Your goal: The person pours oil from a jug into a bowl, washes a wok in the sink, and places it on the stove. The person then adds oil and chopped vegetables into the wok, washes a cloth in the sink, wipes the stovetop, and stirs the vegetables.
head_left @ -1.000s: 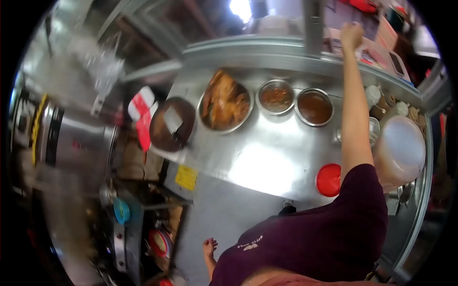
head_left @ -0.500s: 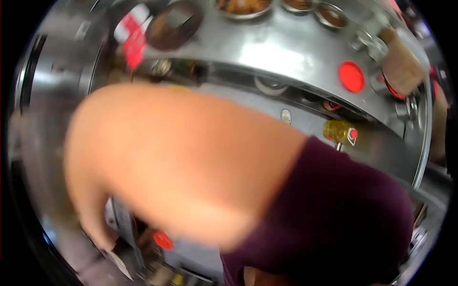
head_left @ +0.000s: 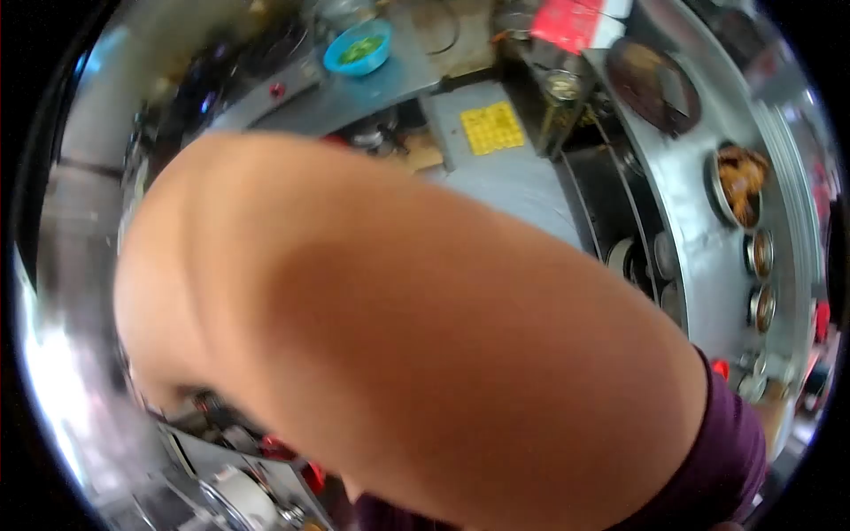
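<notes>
A bare upper arm and bent elbow [head_left: 398, 327], large and blurred, cross the view close to the camera, from a purple sleeve [head_left: 722, 451] at the lower right to the left side. The forearm folds down at the far left, and no hand can be made out at its end. A small patch of skin shows below the arm at the bottom; what it belongs to is unclear. Neither my left hand nor my right hand can be identified, so nothing held is visible.
Beyond the arm, a blue bowl of chopped greens [head_left: 361, 51] stands by a stove. A yellow sheet [head_left: 492, 128] lies near a round board with a cleaver [head_left: 653, 87]. Along the right counter are a meat dish [head_left: 739, 186] and sauce bowls [head_left: 760, 255]. A white pot [head_left: 241, 500] is lower left.
The view has swung left, so the counter with the meat has moved to the right edge and the stove side has come in. The arm once stretched toward the window no longer shows that way.
</notes>
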`<action>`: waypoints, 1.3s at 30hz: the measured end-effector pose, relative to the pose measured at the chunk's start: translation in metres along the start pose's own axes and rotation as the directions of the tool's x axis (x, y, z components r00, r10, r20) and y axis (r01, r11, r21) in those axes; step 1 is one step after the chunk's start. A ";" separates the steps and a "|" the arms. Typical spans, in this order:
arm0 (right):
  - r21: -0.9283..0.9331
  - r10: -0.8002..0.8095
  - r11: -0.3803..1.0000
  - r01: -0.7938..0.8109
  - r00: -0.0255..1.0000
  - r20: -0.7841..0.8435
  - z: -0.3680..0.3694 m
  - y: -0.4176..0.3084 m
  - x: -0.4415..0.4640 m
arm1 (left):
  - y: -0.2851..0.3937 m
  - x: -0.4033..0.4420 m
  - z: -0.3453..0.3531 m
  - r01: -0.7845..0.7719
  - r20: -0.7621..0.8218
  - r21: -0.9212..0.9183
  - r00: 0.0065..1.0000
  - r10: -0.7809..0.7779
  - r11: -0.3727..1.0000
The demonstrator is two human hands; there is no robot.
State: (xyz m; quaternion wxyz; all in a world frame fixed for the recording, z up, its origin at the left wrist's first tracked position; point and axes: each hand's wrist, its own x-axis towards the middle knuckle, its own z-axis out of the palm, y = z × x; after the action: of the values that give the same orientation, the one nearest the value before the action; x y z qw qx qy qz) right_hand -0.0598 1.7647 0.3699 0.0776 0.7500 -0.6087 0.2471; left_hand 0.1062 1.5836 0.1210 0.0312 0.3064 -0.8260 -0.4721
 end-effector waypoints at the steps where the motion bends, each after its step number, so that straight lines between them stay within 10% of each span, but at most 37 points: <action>1: -0.012 -0.005 1.000 0.005 1.000 -0.018 0.005 0.013 0.005 | 0.035 0.030 -0.003 -0.100 -0.024 -0.004 0.995 0.099 0.995; 7: -0.195 0.271 0.941 -0.277 0.961 -0.057 -0.001 0.122 -0.086 | 0.275 0.192 0.046 -0.538 0.143 -0.098 0.825 0.547 0.837; 10: -0.210 0.596 0.801 -0.561 0.711 0.372 -0.019 0.182 -0.176 | 0.386 0.266 0.090 -0.542 0.515 0.195 0.766 0.385 0.817; 12: -0.254 0.660 0.746 -0.616 0.631 0.407 0.029 0.249 -0.247 | 0.398 0.290 0.103 -0.625 0.507 0.316 0.747 0.430 0.713; 15: 0.199 0.451 0.747 -0.634 0.704 0.549 0.051 0.262 -0.264 | 0.395 0.289 0.094 -0.646 0.398 0.436 0.763 0.510 0.626; 20: 0.261 0.637 0.586 -0.767 0.635 0.436 0.076 0.291 -0.254 | 0.395 0.344 0.070 -0.700 0.386 0.494 0.707 0.592 0.515; 25: 0.242 0.862 0.329 -0.913 0.395 0.319 0.094 0.309 -0.282 | 0.343 0.416 0.040 -0.694 0.355 0.540 0.700 0.620 0.476; 28: 0.310 0.941 -0.181 -0.933 -0.073 0.330 0.120 0.288 -0.310 | 0.278 0.460 0.051 -0.653 0.444 0.622 0.748 0.493 0.431; 31: 0.362 0.939 -0.330 -0.872 -0.265 0.218 0.167 0.264 -0.340 | 0.106 0.484 0.039 -0.618 0.628 0.716 0.773 0.086 0.326; 34: 0.265 0.929 -0.368 -0.891 -0.341 0.142 0.184 0.192 -0.340 | -0.064 0.467 0.019 -0.717 0.648 0.686 0.523 -0.554 0.126; 35: 0.242 0.856 -0.515 -0.822 -0.476 0.201 0.192 0.163 -0.345 | -0.105 0.468 0.034 -0.345 0.549 0.836 0.560 -0.620 0.428; 37: 0.178 0.691 -0.717 -0.674 -0.654 0.307 0.205 0.127 -0.358 | -0.111 0.470 0.083 -0.818 0.932 0.330 0.204 -0.299 0.471; 39: 0.195 0.595 -0.804 -0.562 -0.757 0.269 0.215 0.087 -0.372 | -0.073 0.444 0.145 -0.864 0.917 0.366 0.398 0.025 0.346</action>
State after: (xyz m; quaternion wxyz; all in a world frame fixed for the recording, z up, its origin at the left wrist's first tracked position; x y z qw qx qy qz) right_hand -0.1341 1.9792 -0.0053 -0.2963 -0.3380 -0.8465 0.2851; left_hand -0.2679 1.4293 -0.1227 -0.3380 -0.2496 -0.9054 -0.0613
